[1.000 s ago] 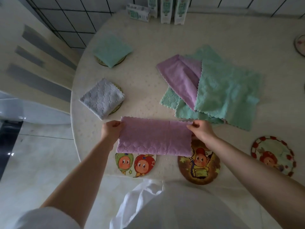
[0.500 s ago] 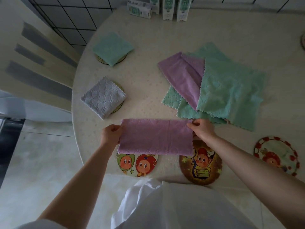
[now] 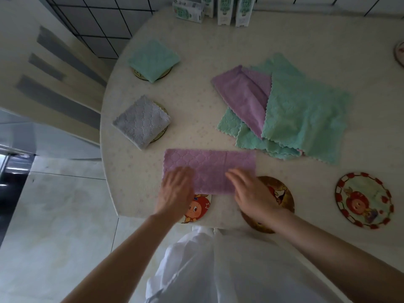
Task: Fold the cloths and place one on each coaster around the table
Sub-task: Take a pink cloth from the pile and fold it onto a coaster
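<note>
A pale chair [image 3: 54, 68] stands at the far left, beside the round table [image 3: 218, 40]; on the table's left side a folded grey cloth [image 3: 142, 122] lies on a coaster whose rim [image 3: 163, 131] just shows at its right edge; behind it a folded green cloth [image 3: 153, 60] covers another coaster [image 3: 168, 72] in the same way.

At the near edge the left hand [image 3: 175, 191] lies flat, fingers straight and gripping nothing, pressing the near left corner of the purple cloth [image 3: 209, 169]; that cloth is spread as a long strip on the table, folded in half, with a crease showing right of its middle; its near edge overlaps the cartoon coaster [image 3: 196, 207], which the left hand partly hides.

Three cartons [image 3: 223, 9] stand at the table's far edge.

The right hand [image 3: 249, 193] also lies flat with fingers extended on the strip's near right part, holding nothing, though blur softens the fingertips; its wrist crosses the brown coaster [image 3: 277, 193].

Further back and right lies the pile [image 3: 306, 114] of unfolded green cloths with a purple one [image 3: 242, 95] among them; it lies just beside the strip's far right corner.

A red-rimmed coaster [image 3: 364, 200] lies bare near the right; another coaster [image 3: 400, 53] is cut off by the right border.
</note>
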Demonstrator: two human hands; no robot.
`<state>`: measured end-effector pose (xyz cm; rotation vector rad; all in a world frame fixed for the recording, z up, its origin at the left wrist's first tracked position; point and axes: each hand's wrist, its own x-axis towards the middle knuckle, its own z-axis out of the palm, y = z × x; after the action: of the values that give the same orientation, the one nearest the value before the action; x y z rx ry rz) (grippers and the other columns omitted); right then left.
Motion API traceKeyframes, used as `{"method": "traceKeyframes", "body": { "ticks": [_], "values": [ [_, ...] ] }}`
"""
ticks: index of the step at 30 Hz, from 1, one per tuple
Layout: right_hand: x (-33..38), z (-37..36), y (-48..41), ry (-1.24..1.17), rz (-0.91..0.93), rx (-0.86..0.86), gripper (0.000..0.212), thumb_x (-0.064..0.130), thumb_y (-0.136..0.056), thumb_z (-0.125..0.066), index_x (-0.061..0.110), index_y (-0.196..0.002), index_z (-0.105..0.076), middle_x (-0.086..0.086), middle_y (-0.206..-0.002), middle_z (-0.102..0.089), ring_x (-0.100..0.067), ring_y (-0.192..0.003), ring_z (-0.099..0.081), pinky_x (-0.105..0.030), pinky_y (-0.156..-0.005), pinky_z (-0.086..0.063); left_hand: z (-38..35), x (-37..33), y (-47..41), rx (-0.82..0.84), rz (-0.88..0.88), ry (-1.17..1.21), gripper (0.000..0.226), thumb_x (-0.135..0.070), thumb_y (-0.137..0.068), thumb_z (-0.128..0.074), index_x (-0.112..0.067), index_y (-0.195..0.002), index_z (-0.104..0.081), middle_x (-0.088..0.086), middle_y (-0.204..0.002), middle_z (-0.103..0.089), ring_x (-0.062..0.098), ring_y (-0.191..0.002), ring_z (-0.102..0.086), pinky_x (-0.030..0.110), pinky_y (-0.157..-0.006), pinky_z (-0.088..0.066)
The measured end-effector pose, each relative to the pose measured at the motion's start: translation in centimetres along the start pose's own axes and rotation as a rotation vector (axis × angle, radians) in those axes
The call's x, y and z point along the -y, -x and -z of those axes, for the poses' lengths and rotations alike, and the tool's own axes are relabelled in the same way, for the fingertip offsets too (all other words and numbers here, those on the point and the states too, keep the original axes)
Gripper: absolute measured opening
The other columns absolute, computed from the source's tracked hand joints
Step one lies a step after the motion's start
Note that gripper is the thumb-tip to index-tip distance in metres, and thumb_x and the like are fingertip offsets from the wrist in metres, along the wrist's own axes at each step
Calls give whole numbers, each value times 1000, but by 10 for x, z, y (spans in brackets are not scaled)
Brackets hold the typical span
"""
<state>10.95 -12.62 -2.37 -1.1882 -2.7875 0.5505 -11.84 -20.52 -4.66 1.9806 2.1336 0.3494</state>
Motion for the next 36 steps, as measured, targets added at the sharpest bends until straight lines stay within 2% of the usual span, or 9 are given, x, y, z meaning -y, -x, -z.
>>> {"method": "traceKeyframes", "body": {
  "ticks": [2, 4, 8, 12, 21, 24, 28, 33, 36],
  "values": [
    [12, -20, 5, 67, 114, 70, 67, -9, -77, -56, 8, -140, -39, -9, -143, -43, -26, -135, -37, -35, -109, -28, -16, -11, 12, 153, -154, -17, 53, -32, -90, -52, -19, -140, -43, 3, -149, -38, 24, -140, -29, 44, -116, -21],
    [16, -31, 10, 142, 143, 120, 71, -8, -73, -59, 6, -140, -40, -10, -145, -41, -29, -136, -36, -38, -106, -33, -27, -15, 25, 263, -150, -50, 55, -41, -96, -37, -24, -148, -27, -2, -157, -19, 21, -146, -12, 43, -118, -11],
    [3, -34, 26, 244, 66, 204, 87, -8, -58, -75, 5, -138, -42, -12, -144, -41, -35, -133, -38, -46, -99, -44, -31, -7, 47, 293, -119, -124, 55, -42, -96, -31, -24, -148, -29, -1, -157, -21, 23, -145, -16, 48, -115, -21],
    [-16, -26, 49, 331, 55, 179, 72, -5, -66, -71, 3, -133, -48, -14, -128, -53, -35, -117, -51, -45, -89, -51, -27, 7, 67, 277, -38, -65, 57, -42, -95, -34, -23, -149, -27, -3, -157, -21, 20, -145, -18, 45, -116, -24],
    [-11, -12, 37, 404, 22, 236, 62, -8, -58, -70, 6, -116, -55, -13, -108, -54, -30, -93, -51, -37, -69, -51, -17, 12, 80, 250, 206, -64, 61, -40, -95, -41, -18, -149, -24, 0, -155, -23, 20, -143, -20, 45, -116, -21],
    [-3, -8, 28, 415, -33, 300, 65, -5, -56, -75, 9, -115, -53, -14, -109, -51, -31, -93, -49, -39, -70, -50, -17, 13, 81, 244, 212, -60, 66, -36, -92, -51, -18, -149, -24, 0, -155, -23, 20, -144, -20, 44, -116, -20],
    [5, -1, 19, 404, -50, 318, 60, -3, -67, -67, 12, -120, -45, -12, -118, -46, -32, -105, -46, -41, -83, -44, -14, 8, 79, 271, 213, -87, 62, -41, -96, -29, -19, -151, -9, -2, -158, -6, 19, -147, -4, 41, -119, -5],
    [9, 9, 19, 395, -40, 208, 37, -3, -67, -67, 12, -100, -59, -5, -97, -58, -27, -89, -53, -41, -77, -44, -7, -5, 68, 349, 440, -99, 69, -48, -98, -22, -20, -150, 13, 0, -159, 14, 33, -145, 12, 47, -118, 2],
    [15, 9, 33, 286, 10, 53, 26, 0, -72, -59, 14, -93, -62, -2, -88, -62, -25, -82, -55, -38, -73, -47, -5, -24, 59, 342, 398, -114, 75, -51, -96, -32, -18, -151, 6, 2, -160, 9, 33, -145, 13, 46, -116, 9]
  ]
}}
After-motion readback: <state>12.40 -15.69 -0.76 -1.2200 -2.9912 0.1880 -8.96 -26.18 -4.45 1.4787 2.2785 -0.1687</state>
